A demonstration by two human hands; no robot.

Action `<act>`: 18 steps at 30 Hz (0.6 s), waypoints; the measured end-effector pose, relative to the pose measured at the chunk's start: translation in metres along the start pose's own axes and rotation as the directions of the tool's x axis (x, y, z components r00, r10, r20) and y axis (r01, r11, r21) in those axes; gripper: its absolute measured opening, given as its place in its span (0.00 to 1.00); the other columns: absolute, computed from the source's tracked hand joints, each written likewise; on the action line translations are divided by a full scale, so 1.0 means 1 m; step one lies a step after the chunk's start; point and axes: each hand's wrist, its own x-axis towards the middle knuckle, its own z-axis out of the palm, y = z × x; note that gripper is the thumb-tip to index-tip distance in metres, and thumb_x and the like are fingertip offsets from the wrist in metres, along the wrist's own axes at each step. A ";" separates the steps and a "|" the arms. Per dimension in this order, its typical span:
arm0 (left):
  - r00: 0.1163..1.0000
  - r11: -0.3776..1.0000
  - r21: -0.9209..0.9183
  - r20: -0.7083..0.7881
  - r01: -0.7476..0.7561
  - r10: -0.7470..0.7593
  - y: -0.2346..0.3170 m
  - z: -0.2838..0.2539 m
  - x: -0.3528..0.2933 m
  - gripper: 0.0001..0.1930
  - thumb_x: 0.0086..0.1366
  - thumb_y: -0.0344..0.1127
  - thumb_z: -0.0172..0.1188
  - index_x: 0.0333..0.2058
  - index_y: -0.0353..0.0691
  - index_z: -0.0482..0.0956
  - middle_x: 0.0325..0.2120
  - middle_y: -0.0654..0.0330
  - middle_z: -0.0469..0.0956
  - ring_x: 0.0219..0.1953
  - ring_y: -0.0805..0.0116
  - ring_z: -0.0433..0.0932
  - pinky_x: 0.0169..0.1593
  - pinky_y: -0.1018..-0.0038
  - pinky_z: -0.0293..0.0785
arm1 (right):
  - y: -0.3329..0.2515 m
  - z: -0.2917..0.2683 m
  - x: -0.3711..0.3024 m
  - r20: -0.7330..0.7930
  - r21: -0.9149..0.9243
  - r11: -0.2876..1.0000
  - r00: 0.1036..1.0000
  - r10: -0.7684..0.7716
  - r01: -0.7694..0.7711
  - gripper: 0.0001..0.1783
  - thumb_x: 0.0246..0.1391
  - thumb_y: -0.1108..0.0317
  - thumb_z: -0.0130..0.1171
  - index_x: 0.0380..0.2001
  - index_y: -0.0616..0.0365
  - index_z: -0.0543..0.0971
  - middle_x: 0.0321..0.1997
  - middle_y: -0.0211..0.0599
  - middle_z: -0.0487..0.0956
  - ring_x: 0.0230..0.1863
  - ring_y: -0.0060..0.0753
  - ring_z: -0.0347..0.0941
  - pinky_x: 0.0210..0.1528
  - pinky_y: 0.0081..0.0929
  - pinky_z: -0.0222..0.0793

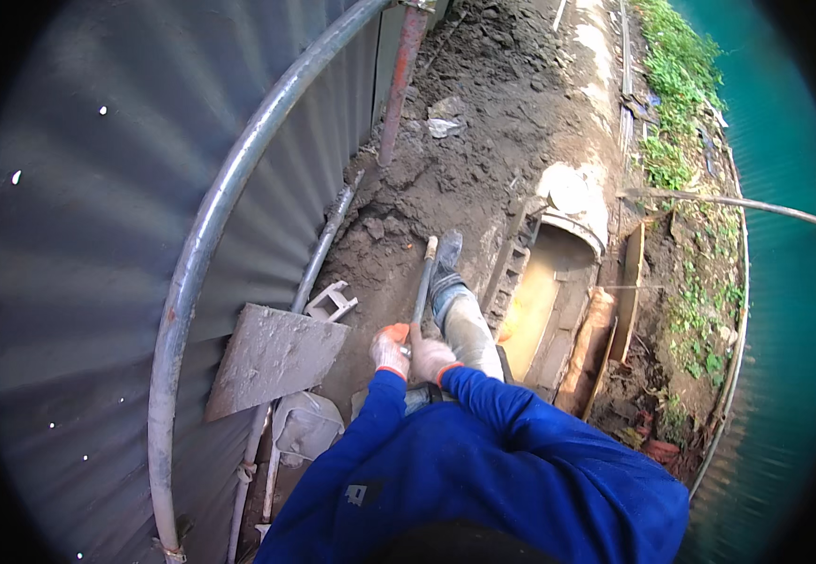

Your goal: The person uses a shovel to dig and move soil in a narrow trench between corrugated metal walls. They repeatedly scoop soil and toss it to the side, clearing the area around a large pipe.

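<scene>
Both my hands are gloved and close together in front of my waist. My left hand [391,350], in a white glove with an orange palm, is closed where the lower part of a rod [422,293] passes between the hands. Fingers of my right hand [432,361] wrap round the same rod from the right. The rod is grey with a tan end, and that end points away from me beside my muddy boot [447,256]. The rod's lower end is hidden by the gloves and my blue sleeves.
To the left, a bent metal pipe [187,273] runs along corrugated sheeting [98,235]. A muddy board [276,361] and a concrete spacer block [331,302] lie nearby. On the right is a brick-edged trench [530,315] with brown water and a large round pipe end [572,211].
</scene>
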 end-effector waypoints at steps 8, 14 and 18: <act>0.898 0.182 0.888 0.382 -0.422 0.218 -0.044 0.017 0.026 0.07 0.54 0.33 0.64 0.33 0.42 0.79 0.32 0.45 0.82 0.37 0.41 0.81 0.42 0.55 0.79 | 0.049 -0.030 0.007 -0.032 -0.074 0.997 0.999 -0.006 0.003 0.46 0.61 0.57 0.56 0.75 0.63 0.49 0.51 0.65 0.82 0.54 0.61 0.81 0.55 0.51 0.76; 0.988 0.993 0.008 -0.100 0.116 -0.115 -0.052 -0.051 0.009 0.07 0.61 0.33 0.63 0.34 0.40 0.75 0.29 0.60 0.74 0.27 0.62 0.73 0.31 0.64 0.72 | 0.050 0.054 0.013 0.056 0.056 0.995 0.995 0.082 -0.085 0.54 0.58 0.52 0.58 0.76 0.65 0.43 0.52 0.67 0.81 0.56 0.60 0.80 0.57 0.49 0.75; 0.972 0.980 0.185 -0.233 0.080 -0.035 -0.057 -0.052 -0.020 0.07 0.62 0.32 0.64 0.39 0.43 0.77 0.30 0.61 0.75 0.29 0.65 0.75 0.32 0.64 0.74 | 0.074 0.050 0.022 0.181 0.142 0.990 0.982 -0.046 0.021 0.57 0.52 0.52 0.66 0.75 0.66 0.49 0.49 0.65 0.83 0.53 0.59 0.81 0.54 0.50 0.76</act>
